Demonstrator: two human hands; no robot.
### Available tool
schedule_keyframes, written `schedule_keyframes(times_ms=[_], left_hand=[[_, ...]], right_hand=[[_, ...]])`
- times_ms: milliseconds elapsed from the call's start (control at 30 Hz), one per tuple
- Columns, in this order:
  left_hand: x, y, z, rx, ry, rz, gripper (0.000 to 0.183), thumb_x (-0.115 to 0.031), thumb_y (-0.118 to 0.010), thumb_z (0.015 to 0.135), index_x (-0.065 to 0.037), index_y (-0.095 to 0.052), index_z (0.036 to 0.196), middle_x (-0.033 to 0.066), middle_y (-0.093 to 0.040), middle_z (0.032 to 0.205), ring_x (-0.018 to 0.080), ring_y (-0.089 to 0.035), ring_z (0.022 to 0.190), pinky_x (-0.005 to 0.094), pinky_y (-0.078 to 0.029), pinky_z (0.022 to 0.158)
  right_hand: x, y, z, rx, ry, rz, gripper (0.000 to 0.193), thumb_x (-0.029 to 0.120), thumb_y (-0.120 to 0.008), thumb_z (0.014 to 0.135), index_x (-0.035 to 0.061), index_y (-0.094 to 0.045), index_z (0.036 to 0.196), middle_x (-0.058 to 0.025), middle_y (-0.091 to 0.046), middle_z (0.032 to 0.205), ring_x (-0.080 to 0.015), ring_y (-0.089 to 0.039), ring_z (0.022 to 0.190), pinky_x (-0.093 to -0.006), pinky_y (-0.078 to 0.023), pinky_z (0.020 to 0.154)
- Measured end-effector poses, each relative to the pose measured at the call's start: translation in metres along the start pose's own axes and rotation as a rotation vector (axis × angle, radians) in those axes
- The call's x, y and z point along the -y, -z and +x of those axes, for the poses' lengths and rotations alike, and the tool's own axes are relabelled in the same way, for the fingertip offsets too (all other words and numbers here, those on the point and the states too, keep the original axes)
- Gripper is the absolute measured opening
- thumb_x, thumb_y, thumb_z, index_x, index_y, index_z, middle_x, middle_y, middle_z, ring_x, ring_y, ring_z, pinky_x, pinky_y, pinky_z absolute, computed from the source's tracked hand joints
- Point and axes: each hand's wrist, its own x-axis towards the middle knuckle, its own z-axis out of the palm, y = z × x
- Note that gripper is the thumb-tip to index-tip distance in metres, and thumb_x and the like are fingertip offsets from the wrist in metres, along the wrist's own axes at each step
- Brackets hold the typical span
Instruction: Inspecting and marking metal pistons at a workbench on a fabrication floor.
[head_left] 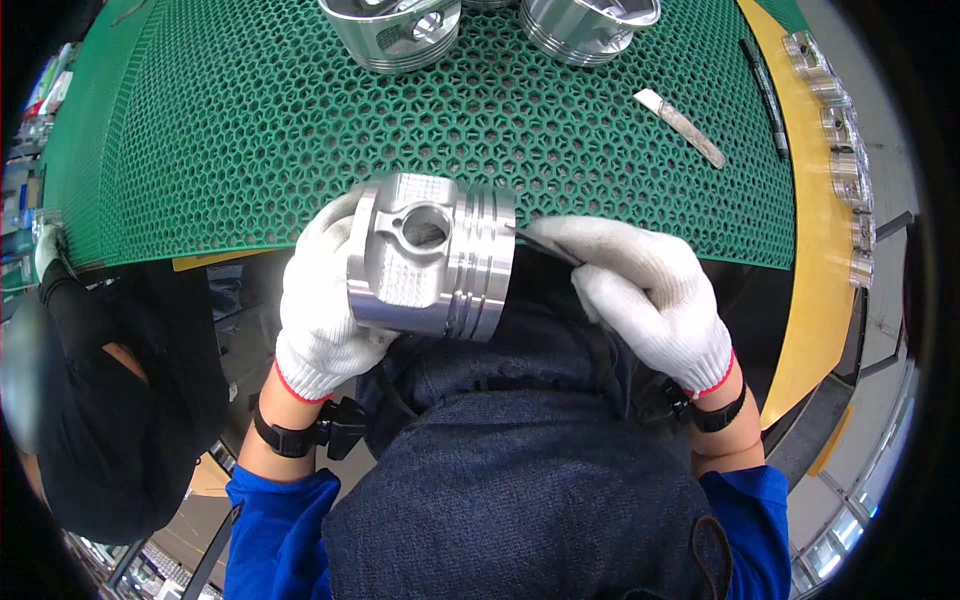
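Observation:
A shiny metal piston (pixel 415 265) lies on its side in the air just over the near edge of the green mat, its ring grooves toward the right. My left hand (pixel 322 300), in a white knit glove, is closed round its skirt end. In the fingers of my right hand (pixel 650 290), gloved alike, is a thin dark tool (pixel 550 246), mostly hidden by the glove. Its tip reaches the piston's grooved end; whether it touches I cannot tell. The tool's exact kind does not show.
Two more pistons (pixel 400 40) (pixel 590 28) stand at the far side of the green honeycomb mat (pixel 260 130). A whitish stick (pixel 682 128) and a dark rod (pixel 765 97) lie to the right. Several metal parts (pixel 845 165) line the yellow board (pixel 815 280). Another person (pixel 110 400) is at the left.

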Motion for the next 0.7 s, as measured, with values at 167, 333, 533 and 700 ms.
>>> schedule_keyframes(times_ms=[167,333,533,700], left_hand=[[0.001,-0.001,-0.002,-0.016,0.064,-0.064,0.05,-0.033,-0.079,0.074,-0.003,-0.064,0.112,0.0167,-0.065,0.109,0.0399,-0.06,0.109,0.0464,-0.047,0.096],[-0.017,0.007,0.011,0.006,0.3,-0.242,0.053,-0.03,-0.084,0.069,-0.001,-0.064,0.109,0.0167,-0.066,0.104,0.0367,-0.063,0.101,0.0406,-0.049,0.088],[-0.037,0.022,0.045,0.04,0.391,-0.375,0.038,-0.023,-0.075,0.081,0.002,-0.063,0.107,0.0103,-0.068,0.083,0.0181,-0.065,0.07,0.028,-0.05,0.067],[-0.033,0.015,0.063,-0.086,0.46,-0.419,0.031,-0.023,-0.063,0.09,0.003,-0.062,0.107,0.0083,-0.069,0.083,0.0136,-0.063,0.075,0.0274,-0.05,0.071]], right_hand=[[-0.004,0.003,0.007,-0.064,0.243,-0.199,0.03,0.006,-0.061,0.087,0.0061,-0.066,0.117,-0.0136,-0.07,0.106,-0.0258,-0.07,0.094,-0.0322,-0.054,0.084],[-0.009,0.007,0.011,-0.141,0.461,-0.383,0.033,0.005,-0.063,0.084,0.0093,-0.067,0.116,-0.0116,-0.07,0.095,-0.0263,-0.069,0.081,-0.0325,-0.055,0.073],[0.001,0.017,0.013,-0.109,0.374,-0.566,0.036,-0.007,-0.055,0.08,-0.0014,-0.065,0.114,-0.0164,-0.069,0.109,-0.0277,-0.069,0.094,-0.0332,-0.053,0.084],[0.001,0.019,0.017,-0.168,0.43,-0.706,0.036,-0.004,-0.06,0.078,0.0037,-0.068,0.112,-0.0132,-0.069,0.089,-0.0267,-0.065,0.07,-0.0336,-0.051,0.064]])
